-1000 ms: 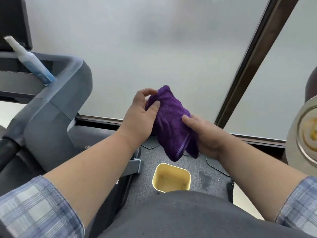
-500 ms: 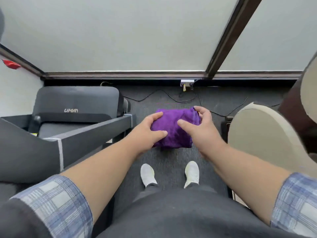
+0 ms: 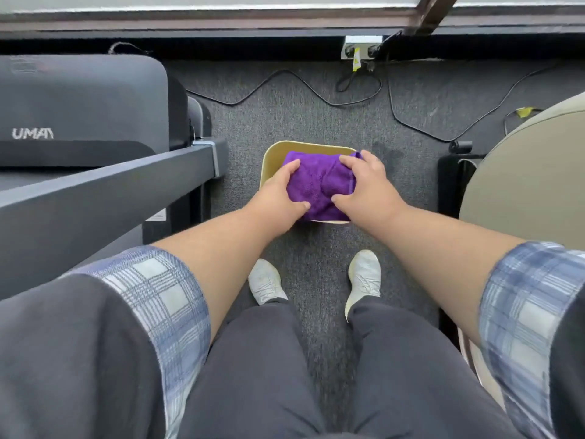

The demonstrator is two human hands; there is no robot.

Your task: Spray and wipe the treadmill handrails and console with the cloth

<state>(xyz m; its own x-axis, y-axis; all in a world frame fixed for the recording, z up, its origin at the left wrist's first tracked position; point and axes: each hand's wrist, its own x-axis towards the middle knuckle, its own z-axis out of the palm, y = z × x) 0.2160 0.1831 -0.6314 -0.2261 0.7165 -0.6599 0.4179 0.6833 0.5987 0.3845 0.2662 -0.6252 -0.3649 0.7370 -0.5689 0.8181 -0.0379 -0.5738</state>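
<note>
Near the frame's centre, the left hand (image 3: 278, 193) and right hand (image 3: 368, 185) each grip one end of the bunched purple cloth (image 3: 316, 182), held over the yellow tub (image 3: 275, 156) on the carpet. Wrung carelessly, it could drip outside the tub, toward the cables (image 3: 285, 80) beyond. The treadmill (image 3: 85, 106) fills the upper left.

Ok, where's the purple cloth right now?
In the head view, the purple cloth sits centre frame over the yellow tub on the carpet, gripped between the left hand and right hand, right of the treadmill.
</note>
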